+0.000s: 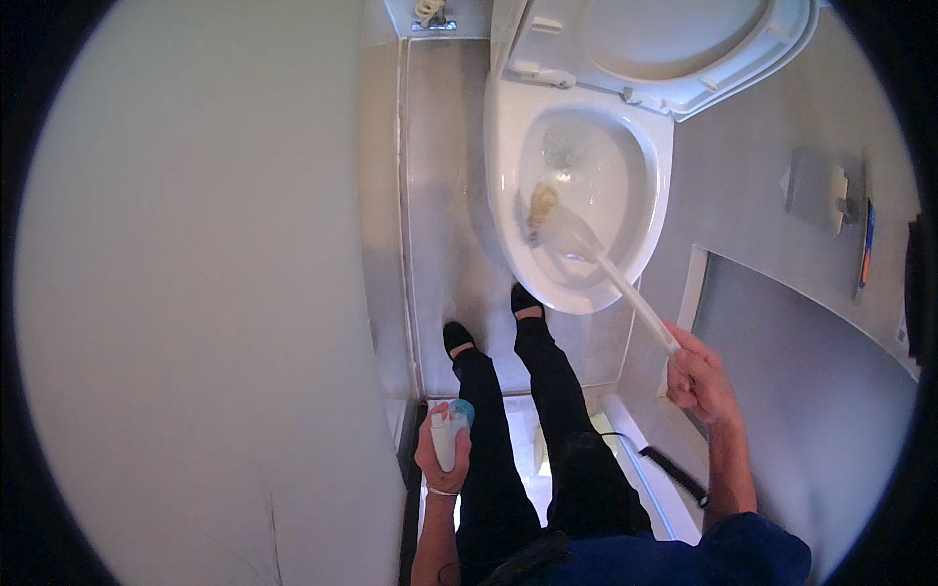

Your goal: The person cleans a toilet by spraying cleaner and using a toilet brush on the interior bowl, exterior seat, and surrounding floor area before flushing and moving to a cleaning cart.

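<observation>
My right hand [700, 373] grips the white handle of a toilet brush [636, 299]. The brush head, blurred and yellowish at its tip, is inside the white toilet bowl [630, 176], near the front left of its inner wall. Some water shows at the bottom of the bowl. My left hand [443, 458] is closed around a small white bottle [442, 442]. Beside the bottle, in the same hand, is a translucent teal piece [461, 412], perhaps a cap or second container; I cannot tell which.
The toilet seat and lid [667, 44] are raised against the back. A wall panel [198, 293] stands close on the left. To the right are a metal paper holder [817, 190] and a recessed wall panel [791, 351]. A coiled black cord [674, 472] hangs near my right forearm.
</observation>
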### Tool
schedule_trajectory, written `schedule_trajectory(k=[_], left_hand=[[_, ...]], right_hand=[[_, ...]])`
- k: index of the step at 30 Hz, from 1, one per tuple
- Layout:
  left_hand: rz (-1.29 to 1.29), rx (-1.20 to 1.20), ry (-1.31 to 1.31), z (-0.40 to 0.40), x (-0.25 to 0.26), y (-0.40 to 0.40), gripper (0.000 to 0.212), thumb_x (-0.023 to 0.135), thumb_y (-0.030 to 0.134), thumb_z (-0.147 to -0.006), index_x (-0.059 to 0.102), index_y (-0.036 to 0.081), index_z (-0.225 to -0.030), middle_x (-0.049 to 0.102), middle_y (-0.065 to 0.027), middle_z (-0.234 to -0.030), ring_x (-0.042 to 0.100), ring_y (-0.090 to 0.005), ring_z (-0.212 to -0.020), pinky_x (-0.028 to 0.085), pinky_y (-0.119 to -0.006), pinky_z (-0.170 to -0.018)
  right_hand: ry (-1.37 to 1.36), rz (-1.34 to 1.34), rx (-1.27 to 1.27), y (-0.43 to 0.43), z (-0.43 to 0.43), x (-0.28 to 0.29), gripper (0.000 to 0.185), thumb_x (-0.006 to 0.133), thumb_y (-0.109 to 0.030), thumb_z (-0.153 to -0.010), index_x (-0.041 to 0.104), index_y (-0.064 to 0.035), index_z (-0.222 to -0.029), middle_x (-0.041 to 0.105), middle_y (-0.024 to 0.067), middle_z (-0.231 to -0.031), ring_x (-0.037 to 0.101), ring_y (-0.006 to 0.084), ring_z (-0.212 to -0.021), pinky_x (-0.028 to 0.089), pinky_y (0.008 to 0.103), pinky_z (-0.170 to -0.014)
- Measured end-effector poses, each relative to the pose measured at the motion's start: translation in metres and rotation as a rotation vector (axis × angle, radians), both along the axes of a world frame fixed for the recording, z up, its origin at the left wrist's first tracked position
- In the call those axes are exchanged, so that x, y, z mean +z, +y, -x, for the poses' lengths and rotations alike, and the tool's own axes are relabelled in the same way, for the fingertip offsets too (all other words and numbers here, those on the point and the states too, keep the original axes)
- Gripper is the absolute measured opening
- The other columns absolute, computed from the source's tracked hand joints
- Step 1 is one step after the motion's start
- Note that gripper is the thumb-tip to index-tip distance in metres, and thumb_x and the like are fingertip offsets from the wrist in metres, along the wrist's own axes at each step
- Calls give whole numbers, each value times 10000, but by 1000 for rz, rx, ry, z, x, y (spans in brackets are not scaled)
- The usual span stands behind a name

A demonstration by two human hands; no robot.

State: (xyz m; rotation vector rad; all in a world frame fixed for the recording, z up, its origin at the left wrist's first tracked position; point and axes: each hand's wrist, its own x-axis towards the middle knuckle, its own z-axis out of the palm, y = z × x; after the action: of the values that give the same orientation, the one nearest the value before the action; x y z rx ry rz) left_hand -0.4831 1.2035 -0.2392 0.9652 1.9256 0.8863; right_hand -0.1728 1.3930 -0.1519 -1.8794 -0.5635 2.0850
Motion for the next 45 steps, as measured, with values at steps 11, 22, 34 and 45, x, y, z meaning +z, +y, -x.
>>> schedule_trajectory(k=[11,22,34,45], left_hand=[[-58,-33,-1,-23,4,13,434,660,27,-707,543,16,-1125,605,-162,-1056,605,-277,-938,484,-345,-815],[-94,-94,36,11,30,24,436,660,49,-702,540,24,-1121,599,-148,-1080,590,-305,-942,463,-363,-818],[-55,-193,151,42,46,59,431,638,67,-706,531,23,-1121,598,-146,-1052,576,-322,-897,460,-379,-789],[112,-139,69,48,34,140,421,651,95,-713,538,38,-1115,604,-153,-1008,587,-324,-869,475,-377,-769]], right_hand=[[-785,-731,710,126,7,-289,473,490,-87,-760,441,21,-1218,592,280,-844,580,429,-765,466,463,-724],[-747,-636,682,88,-18,-161,448,489,-86,-738,535,28,-1169,600,203,-763,600,267,-716,470,358,-694],[-776,-529,688,83,-39,-124,410,518,-51,-719,577,17,-1119,622,246,-918,629,286,-813,474,329,-746],[-300,-310,365,160,119,23,354,507,-72,-865,534,-75,-1218,568,40,-777,496,97,-639,423,236,-563]])
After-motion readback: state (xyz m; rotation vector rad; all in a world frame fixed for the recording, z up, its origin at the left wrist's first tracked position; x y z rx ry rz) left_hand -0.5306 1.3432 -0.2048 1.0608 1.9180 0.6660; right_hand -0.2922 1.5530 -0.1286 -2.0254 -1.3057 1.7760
